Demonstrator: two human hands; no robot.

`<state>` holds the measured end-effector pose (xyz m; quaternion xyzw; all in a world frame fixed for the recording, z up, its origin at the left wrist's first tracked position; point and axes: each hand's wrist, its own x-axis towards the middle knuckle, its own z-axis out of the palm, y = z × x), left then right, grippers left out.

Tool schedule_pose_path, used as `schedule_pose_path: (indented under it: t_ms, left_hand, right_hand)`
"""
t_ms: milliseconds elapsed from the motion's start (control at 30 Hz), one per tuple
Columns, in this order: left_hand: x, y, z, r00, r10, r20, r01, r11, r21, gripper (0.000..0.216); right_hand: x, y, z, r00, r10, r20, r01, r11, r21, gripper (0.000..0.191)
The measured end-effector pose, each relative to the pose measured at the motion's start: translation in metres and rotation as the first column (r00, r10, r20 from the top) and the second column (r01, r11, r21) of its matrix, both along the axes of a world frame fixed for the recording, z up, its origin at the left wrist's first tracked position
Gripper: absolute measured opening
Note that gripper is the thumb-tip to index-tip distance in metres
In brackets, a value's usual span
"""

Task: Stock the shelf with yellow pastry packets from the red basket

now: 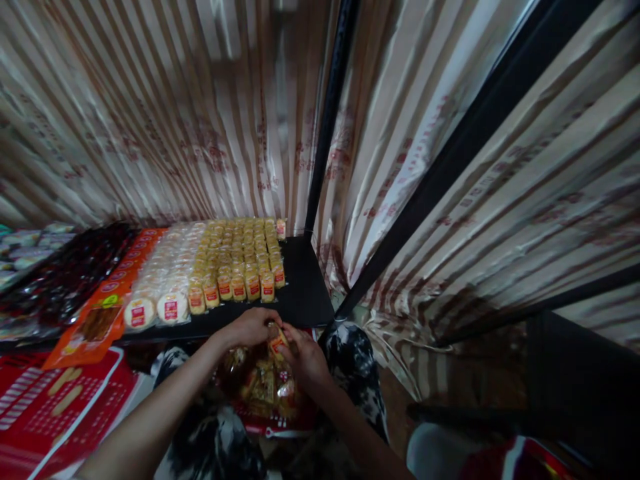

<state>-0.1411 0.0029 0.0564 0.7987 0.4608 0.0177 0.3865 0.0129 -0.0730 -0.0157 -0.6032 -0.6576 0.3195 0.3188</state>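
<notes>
So, packet [277, 341]: a small yellow wrapped snack, red label up, between the two hands, above the open basket [255, 427].
Right hand [306, 357]: thumb laid across the packet's near face, other fingers behind; reads as a pinch on its right side.
Left hand [254, 325]: fingers curled in at the packet's upper left edge; thumb hidden, can't tell if it pinches or only steadies.
Two-hand hold: probably because the packet is small and slick; one hand bears it, the other gets at the wrapper edge.
Basket: red, sits between the knees [353, 353], loose packets [265, 387] inside; likely there for short reach and as a catch.
Shelf [306, 273]: black, just beyond the hands; yellow packets [237, 257] stand in tight rows, labels facing the person, presumably so rows stay straight and readable.
White cakes [171, 308]: left of the yellow rows, same facing.
Orange bag [100, 320]: farther left, overhanging the shelf's front edge, well apart from both hands.
</notes>
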Motion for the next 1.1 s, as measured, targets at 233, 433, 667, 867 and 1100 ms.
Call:
schedule_pose_path:
  t_ms: [233, 433, 667, 867, 1100]
  left_hand:
    - [0.025, 0.048, 0.029, 0.992, 0.037, 0.12, -0.059, 0.982, 0.181, 0.036]
    - [0.053, 0.098, 0.032, 0.93, 0.201, 0.306, -0.282, 0.927, 0.246, 0.043]
    - [0.068, 0.135, 0.032, 0.974, 0.203, 0.098, -0.224, 0.828, 0.514, 0.05]
    - [0.064, 0.167, 0.017, 0.993, 0.046, -0.112, 0.033, 0.792, 0.61, 0.035]
    - [0.062, 0.19, 0.001, 0.984, 0.019, -0.178, 0.096, 0.783, 0.615, 0.039]
  right_hand:
    - [0.014, 0.055, 0.028, 0.975, -0.216, -0.051, 0.221, 0.968, 0.116, 0.04]
    - [0.022, 0.127, 0.04, 0.892, -0.435, -0.122, 0.451, 0.849, 0.274, 0.04]
    - [0.02, 0.212, 0.026, 0.862, -0.469, -0.192, 0.506, 0.819, 0.27, 0.038]
    - [0.018, 0.266, 0.005, 0.845, -0.508, -0.17, 0.534, 0.817, 0.215, 0.038]
    - [0.017, 0.299, -0.014, 0.882, -0.44, -0.167, 0.466, 0.867, 0.176, 0.036]
